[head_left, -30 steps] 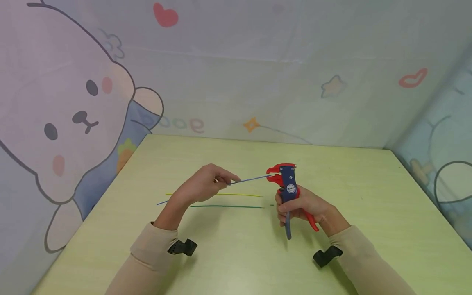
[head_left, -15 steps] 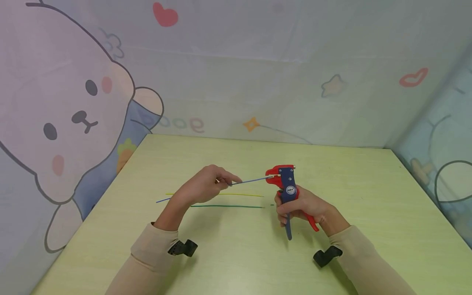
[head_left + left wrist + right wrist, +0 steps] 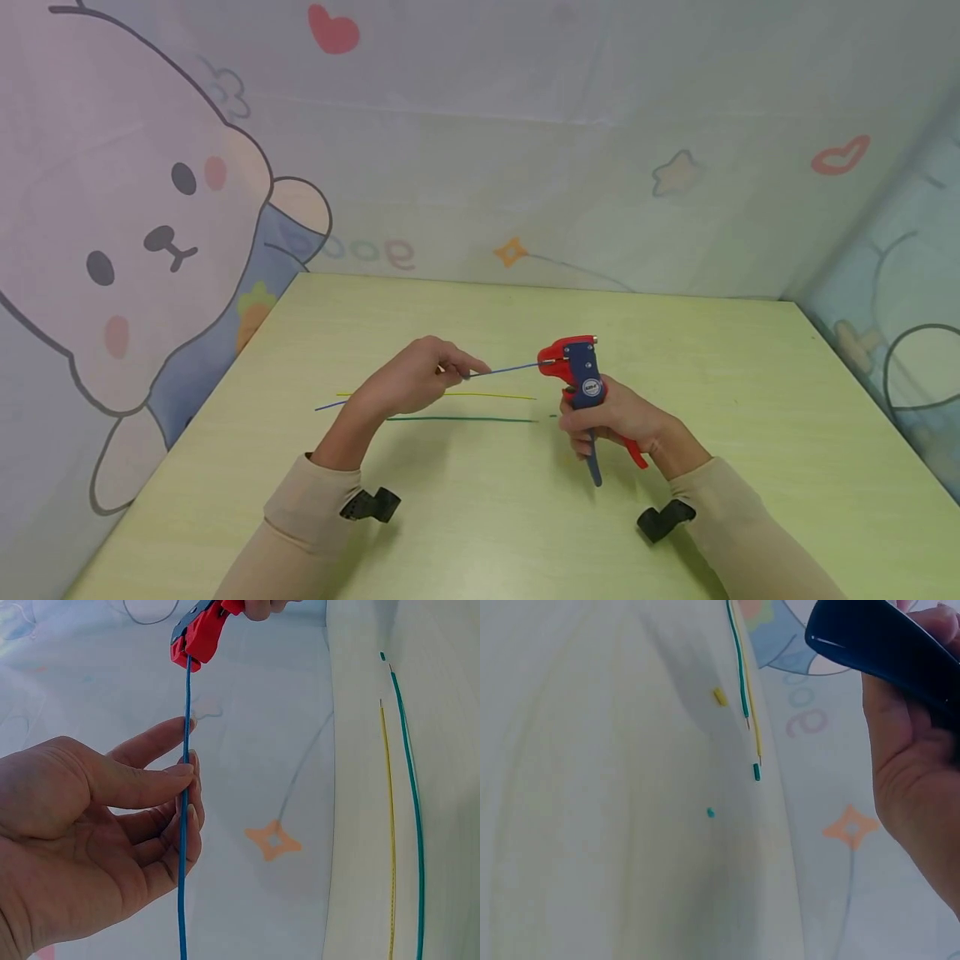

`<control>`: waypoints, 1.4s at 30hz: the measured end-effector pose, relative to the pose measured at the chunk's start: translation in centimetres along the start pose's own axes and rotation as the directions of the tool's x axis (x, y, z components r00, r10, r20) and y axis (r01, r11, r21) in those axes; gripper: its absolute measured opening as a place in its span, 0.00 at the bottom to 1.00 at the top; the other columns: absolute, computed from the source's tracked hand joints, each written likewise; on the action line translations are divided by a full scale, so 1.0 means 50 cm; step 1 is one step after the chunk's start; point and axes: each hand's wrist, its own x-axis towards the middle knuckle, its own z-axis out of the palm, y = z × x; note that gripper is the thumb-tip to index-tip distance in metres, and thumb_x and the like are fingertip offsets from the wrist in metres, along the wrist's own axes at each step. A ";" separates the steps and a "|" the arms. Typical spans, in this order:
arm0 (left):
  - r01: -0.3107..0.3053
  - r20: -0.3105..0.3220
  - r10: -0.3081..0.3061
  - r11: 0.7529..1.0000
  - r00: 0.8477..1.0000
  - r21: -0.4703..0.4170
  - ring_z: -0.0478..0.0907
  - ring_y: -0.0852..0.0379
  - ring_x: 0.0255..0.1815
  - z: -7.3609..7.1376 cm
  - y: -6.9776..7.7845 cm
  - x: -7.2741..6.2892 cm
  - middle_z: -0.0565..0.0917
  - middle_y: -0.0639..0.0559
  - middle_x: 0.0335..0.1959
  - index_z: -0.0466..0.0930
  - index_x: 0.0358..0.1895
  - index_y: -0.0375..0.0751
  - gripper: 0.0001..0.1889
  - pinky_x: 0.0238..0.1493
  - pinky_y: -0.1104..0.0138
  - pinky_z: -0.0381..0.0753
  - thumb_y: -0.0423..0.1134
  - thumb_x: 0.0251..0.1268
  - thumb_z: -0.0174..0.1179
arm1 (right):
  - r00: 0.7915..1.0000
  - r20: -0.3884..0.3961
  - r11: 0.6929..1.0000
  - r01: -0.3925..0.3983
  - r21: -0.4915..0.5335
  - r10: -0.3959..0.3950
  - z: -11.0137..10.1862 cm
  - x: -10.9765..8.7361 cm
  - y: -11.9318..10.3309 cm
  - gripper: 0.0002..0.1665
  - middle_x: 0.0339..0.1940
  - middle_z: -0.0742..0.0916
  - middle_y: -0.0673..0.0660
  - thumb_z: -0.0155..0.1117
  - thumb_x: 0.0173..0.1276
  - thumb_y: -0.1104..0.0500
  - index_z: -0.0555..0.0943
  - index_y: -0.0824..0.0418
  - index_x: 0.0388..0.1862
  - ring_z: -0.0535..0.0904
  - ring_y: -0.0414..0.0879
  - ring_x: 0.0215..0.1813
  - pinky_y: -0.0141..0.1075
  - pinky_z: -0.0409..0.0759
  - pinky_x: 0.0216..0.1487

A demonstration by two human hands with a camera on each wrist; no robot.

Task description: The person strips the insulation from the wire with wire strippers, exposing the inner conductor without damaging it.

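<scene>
My left hand (image 3: 408,377) pinches a blue wire (image 3: 513,368) between thumb and fingers above the table. From there the wire runs right, its end inside the red jaws of a wire stripper (image 3: 583,358). In the left wrist view the blue wire (image 3: 183,877) crosses the fingers lengthwise, the thumb pressing over it. My right hand (image 3: 626,412) grips the stripper round its blue and red handles, jaws brought together on the wire end. A dark handle (image 3: 885,646) fills the upper right of the right wrist view. The wire tip is hidden by the jaws.
On the pale table (image 3: 480,533) lie a yellow wire (image 3: 495,396) and a green wire (image 3: 465,419), with bare ends visible. Small cut pieces lie near them: a yellow bit (image 3: 719,697) and green bits (image 3: 757,772). A patterned cloth (image 3: 480,150) stands behind the table.
The stripper's jaws have come together on the blue wire's end. Its head has moved slightly left and its lower handle tip slightly right. My left hand has hardly moved.
</scene>
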 end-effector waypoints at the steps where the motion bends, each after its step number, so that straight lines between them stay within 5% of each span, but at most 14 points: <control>1: -0.001 -0.001 0.001 1.000 1.000 -0.001 0.79 0.53 0.44 -0.001 0.000 0.000 0.86 0.55 0.46 0.88 0.53 0.46 0.21 0.42 0.63 0.75 0.22 0.69 0.50 | 1.000 -0.002 1.000 0.003 -0.006 -0.003 0.001 0.000 0.000 0.07 0.22 0.80 0.54 0.61 0.71 0.67 0.74 0.63 0.31 0.77 0.46 0.24 0.45 0.83 0.36; 16: -0.061 -0.073 0.060 0.998 0.996 -0.013 0.81 0.52 0.49 -0.007 0.001 0.001 0.86 0.53 0.47 0.88 0.54 0.44 0.19 0.47 0.61 0.77 0.23 0.71 0.53 | 0.983 -0.089 0.979 0.149 -0.142 -0.162 0.030 0.008 0.004 0.15 0.17 0.73 0.58 0.62 0.70 0.67 0.67 0.69 0.27 0.72 0.49 0.19 0.43 0.80 0.27; 34: -0.051 -0.059 0.051 0.999 0.997 0.009 0.80 0.53 0.48 -0.017 0.005 -0.010 0.86 0.53 0.46 0.89 0.51 0.45 0.20 0.46 0.62 0.77 0.21 0.70 0.52 | 0.982 -0.006 0.974 0.188 -0.129 -0.190 0.035 0.010 -0.003 0.15 0.17 0.68 0.57 0.60 0.71 0.71 0.65 0.69 0.26 0.63 0.52 0.16 0.39 0.74 0.22; 42: -0.039 -0.055 0.040 0.999 0.998 0.008 0.81 0.52 0.48 -0.017 0.002 -0.012 0.86 0.52 0.47 0.89 0.52 0.45 0.21 0.45 0.62 0.77 0.21 0.70 0.52 | 0.982 -0.018 0.973 0.184 -0.140 -0.189 0.031 0.012 0.005 0.12 0.17 0.74 0.59 0.59 0.71 0.71 0.68 0.70 0.27 0.72 0.50 0.19 0.43 0.81 0.28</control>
